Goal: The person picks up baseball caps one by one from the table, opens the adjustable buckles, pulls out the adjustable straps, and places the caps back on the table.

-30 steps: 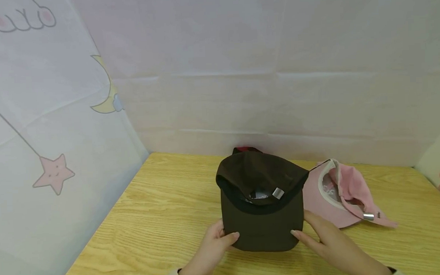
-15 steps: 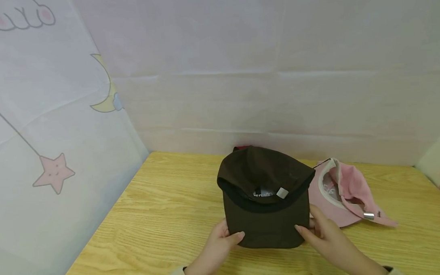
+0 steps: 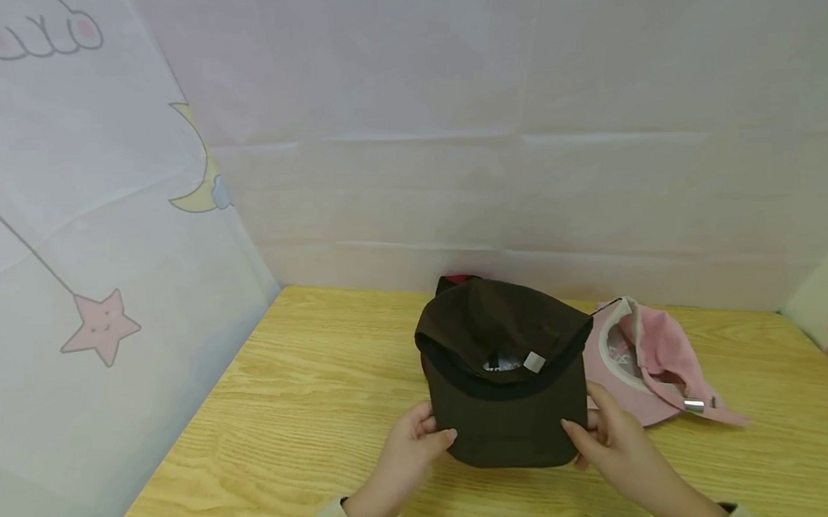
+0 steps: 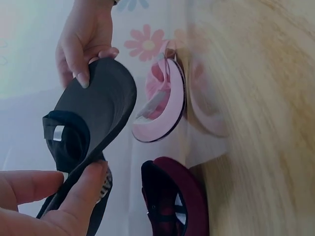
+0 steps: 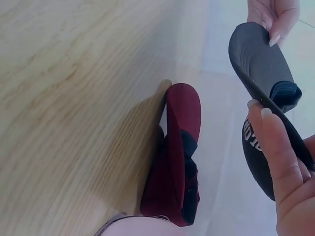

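Note:
A dark brown baseball cap (image 3: 509, 430) is held up above the table with its brim toward me and the underside showing. My left hand (image 3: 406, 456) pinches the left edge of the brim, thumb on top and fingers beneath. At the right edge, my right hand (image 3: 619, 449) pinches the brim in the same way. The crown folds back, and a small silver buckle (image 3: 534, 361) shows on its strap. Pale lettering (image 5: 254, 139) on the cap's front is partly visible in the right wrist view.
A pink cap (image 3: 671, 356) lies upturned on the wooden table (image 3: 310, 414) at the right. A dark red cap (image 5: 183, 147) sits behind the held cap, mostly hidden in the head view. A pale printed cloth (image 3: 412, 198) hangs at the back and left.
Both hands have shifted slightly to the right with the brown cap, uncovering a little more of the dark red cap's left side. The pink cap stays in place.

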Demonstrator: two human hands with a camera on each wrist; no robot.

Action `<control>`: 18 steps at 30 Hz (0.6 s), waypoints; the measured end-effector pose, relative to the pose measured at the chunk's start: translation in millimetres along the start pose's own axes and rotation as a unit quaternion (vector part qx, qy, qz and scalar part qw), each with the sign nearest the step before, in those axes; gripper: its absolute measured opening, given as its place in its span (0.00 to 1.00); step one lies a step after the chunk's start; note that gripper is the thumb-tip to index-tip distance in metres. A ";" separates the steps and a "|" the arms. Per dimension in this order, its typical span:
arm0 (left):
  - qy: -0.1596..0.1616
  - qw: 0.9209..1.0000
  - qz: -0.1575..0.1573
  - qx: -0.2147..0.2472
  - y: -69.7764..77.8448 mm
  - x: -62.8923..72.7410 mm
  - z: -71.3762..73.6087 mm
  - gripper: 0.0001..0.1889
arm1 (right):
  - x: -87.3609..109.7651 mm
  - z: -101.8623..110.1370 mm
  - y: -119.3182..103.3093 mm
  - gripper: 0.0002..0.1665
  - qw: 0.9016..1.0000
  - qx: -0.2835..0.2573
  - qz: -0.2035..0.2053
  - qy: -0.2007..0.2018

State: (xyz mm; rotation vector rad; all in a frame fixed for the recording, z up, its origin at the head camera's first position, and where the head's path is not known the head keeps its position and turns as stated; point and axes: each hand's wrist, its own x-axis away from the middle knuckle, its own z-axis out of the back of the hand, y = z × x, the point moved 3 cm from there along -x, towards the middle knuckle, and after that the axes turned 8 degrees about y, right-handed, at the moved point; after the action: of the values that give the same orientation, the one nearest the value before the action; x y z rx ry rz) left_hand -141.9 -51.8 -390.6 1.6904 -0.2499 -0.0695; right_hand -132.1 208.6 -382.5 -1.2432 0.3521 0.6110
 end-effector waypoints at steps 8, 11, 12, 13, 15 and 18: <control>0.024 0.999 -0.031 -0.006 10.2 -2.2 9.8 0.21 | 3.5 2.5 -0.3 0.46 0.999 0.028 -0.005 0.040; 0.028 0.999 -0.040 -0.007 13.4 -1.9 11.6 0.21 | 4.3 3.8 -0.3 0.41 0.998 0.047 0.001 0.051; 0.032 0.998 -0.045 -0.006 14.1 -1.8 12.0 0.21 | 4.4 4.2 -0.7 0.39 0.997 0.058 0.003 0.053; 0.036 0.998 -0.051 -0.007 14.6 -1.7 12.5 0.21 | 4.7 4.5 -1.5 0.37 0.996 0.066 0.002 0.056; 0.047 0.997 -0.065 -0.010 16.5 -1.4 13.2 0.22 | 5.0 5.1 -3.2 0.35 0.994 0.086 0.004 0.060; 0.062 0.994 -0.085 -0.011 19.4 -0.2 14.0 0.22 | 5.0 5.9 -5.5 0.34 0.991 0.116 0.018 0.068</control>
State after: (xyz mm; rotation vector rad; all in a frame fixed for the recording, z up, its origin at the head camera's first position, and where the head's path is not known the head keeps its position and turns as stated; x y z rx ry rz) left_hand -147.2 -67.6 -373.4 1.6836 -0.0124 -0.0940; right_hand -125.3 214.3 -379.3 -1.0597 0.5452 0.5015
